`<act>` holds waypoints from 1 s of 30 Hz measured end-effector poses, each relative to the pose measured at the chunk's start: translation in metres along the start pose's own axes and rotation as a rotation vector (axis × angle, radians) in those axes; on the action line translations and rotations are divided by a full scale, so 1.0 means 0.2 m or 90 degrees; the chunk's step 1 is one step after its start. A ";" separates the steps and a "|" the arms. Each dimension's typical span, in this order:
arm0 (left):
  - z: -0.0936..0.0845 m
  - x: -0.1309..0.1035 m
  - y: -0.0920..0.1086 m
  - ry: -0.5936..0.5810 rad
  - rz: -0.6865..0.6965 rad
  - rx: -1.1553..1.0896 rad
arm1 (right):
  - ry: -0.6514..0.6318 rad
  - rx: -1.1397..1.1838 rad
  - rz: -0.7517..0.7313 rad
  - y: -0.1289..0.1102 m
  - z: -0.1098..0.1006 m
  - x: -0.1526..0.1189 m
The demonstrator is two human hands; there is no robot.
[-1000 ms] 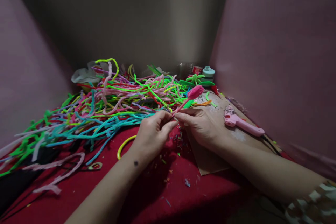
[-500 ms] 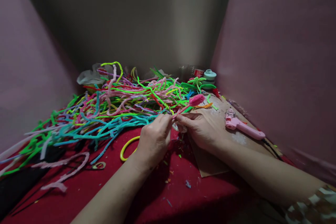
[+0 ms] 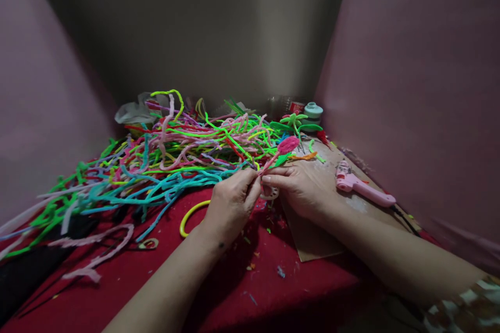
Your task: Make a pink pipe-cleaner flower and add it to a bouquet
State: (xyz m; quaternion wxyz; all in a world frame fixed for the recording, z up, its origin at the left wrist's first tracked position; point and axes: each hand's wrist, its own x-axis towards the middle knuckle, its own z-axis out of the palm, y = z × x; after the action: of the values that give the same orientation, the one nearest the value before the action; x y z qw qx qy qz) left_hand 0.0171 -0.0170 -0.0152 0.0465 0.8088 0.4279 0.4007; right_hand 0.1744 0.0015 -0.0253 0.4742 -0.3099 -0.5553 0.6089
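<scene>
A pink pipe-cleaner flower (image 3: 288, 145) with a fuzzy oval head and a thin pink stem slants up and to the right between my hands. My left hand (image 3: 235, 192) pinches the lower stem, its fingers closed. On the other side, my right hand (image 3: 299, 187) has thumb and forefinger pressed together at the same stem. The stem's lower end is hidden by my fingers. Just beyond my hands spreads a large heap of coloured pipe cleaners (image 3: 187, 151).
A pink glue gun (image 3: 365, 189) lies on a cardboard sheet (image 3: 318, 237) at the right. A yellow ring (image 3: 188, 218) and pink pipe-cleaner pieces (image 3: 113, 257) rest on the red cloth (image 3: 167, 281). A pale blue bottle (image 3: 313, 111) stands at the back beside a green pipe-cleaner piece (image 3: 294, 120).
The pink flower head has tilted more upright and shifted slightly left. My left hand has turned a little, its thumb now showing along the stem; both hands stay close together.
</scene>
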 end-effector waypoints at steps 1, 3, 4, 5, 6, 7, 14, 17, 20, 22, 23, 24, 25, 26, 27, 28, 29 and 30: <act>0.00 0.00 0.00 -0.003 -0.021 -0.017 | 0.002 0.005 0.011 -0.01 0.00 0.00; -0.01 0.01 0.02 -0.015 -0.083 -0.074 | 0.004 0.022 0.026 -0.01 0.00 0.00; -0.01 0.01 0.02 -0.026 -0.125 -0.118 | -0.001 0.034 0.032 -0.01 0.00 0.00; -0.02 0.02 0.03 -0.043 -0.175 -0.174 | -0.011 0.047 0.035 -0.01 -0.01 0.01; -0.03 0.02 0.04 -0.065 -0.232 -0.243 | -0.021 0.061 0.037 0.00 -0.01 0.01; -0.03 0.03 0.04 -0.091 -0.292 -0.322 | -0.029 0.071 0.038 0.00 -0.01 0.01; -0.08 0.04 0.04 -0.244 -0.455 -0.589 | 0.034 0.075 0.020 -0.01 0.04 -0.01; -0.06 0.04 0.02 -0.181 -0.327 -0.359 | 0.088 0.086 -0.002 -0.02 0.05 -0.02; -0.02 0.01 0.00 -0.036 -0.146 -0.066 | 0.128 0.101 0.004 0.00 0.05 -0.02; 0.01 -0.01 -0.02 0.033 -0.032 0.070 | 0.131 0.094 0.014 0.00 0.05 -0.02; 0.02 -0.02 -0.02 0.050 0.013 0.121 | 0.131 0.084 0.014 0.00 0.05 -0.02; 0.03 -0.02 -0.03 0.059 0.049 0.168 | 0.130 0.068 0.015 -0.01 0.06 -0.02; 0.03 -0.03 -0.03 0.061 0.077 0.212 | 0.129 0.046 0.018 -0.03 0.06 -0.03; 0.03 -0.03 -0.02 0.061 0.097 0.253 | 0.130 0.023 0.023 -0.05 0.07 -0.03; 0.03 -0.03 -0.02 0.058 0.112 0.286 | 0.132 -0.002 0.032 -0.07 0.08 -0.03; 0.03 -0.03 -0.02 0.054 0.121 0.307 | 0.132 -0.024 0.043 -0.09 0.08 -0.04; 0.02 -0.03 -0.02 0.050 0.124 0.312 | 0.127 -0.038 0.054 -0.10 0.08 -0.04; 0.02 -0.02 -0.02 0.047 0.121 0.302 | 0.117 -0.045 0.062 -0.10 0.08 -0.04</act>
State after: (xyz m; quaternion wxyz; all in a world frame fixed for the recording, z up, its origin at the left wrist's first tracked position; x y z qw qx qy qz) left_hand 0.0162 -0.0170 -0.0229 -0.1982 0.8184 0.4333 0.3212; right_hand 0.1671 -0.0137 -0.0034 0.4818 -0.4073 -0.5151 0.5802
